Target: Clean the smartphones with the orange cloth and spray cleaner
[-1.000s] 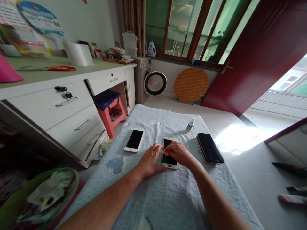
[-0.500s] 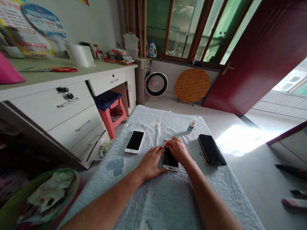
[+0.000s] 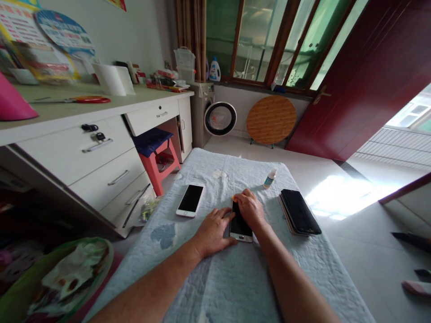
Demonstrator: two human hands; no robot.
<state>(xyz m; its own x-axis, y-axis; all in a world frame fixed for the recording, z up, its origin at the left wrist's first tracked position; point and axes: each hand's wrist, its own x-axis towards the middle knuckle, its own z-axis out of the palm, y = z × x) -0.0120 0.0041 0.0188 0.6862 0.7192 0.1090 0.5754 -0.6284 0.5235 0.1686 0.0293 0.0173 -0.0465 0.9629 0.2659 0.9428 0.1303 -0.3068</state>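
A smartphone (image 3: 241, 228) with a dark screen and pale frame lies face up on the cloth-covered table. Along its left edge, my left hand (image 3: 213, 231) grips it, thumb at the bottom corner and fingertips on the side. My right hand (image 3: 249, 208) is closed over the phone's upper part, pinching a small orange piece of cloth or sponge (image 3: 234, 198) against the top end; most of that piece is hidden by the fingers. To the left lies a white smartphone (image 3: 190, 200), screen up. A small spray bottle (image 3: 270, 178) stands beyond my right hand.
Stacked dark-screened devices (image 3: 299, 213) rest near the right edge of the light blue tablecloth (image 3: 232, 289). At left are a white desk (image 3: 114, 152), a pink stool (image 3: 161, 166) and a bin (image 3: 77, 273). An open-doored washing machine (image 3: 204, 96) stands behind.
My right hand has shifted slightly toward the phone's top end, with the orange piece now at the top edge. My left hand stays on the phone's left side.
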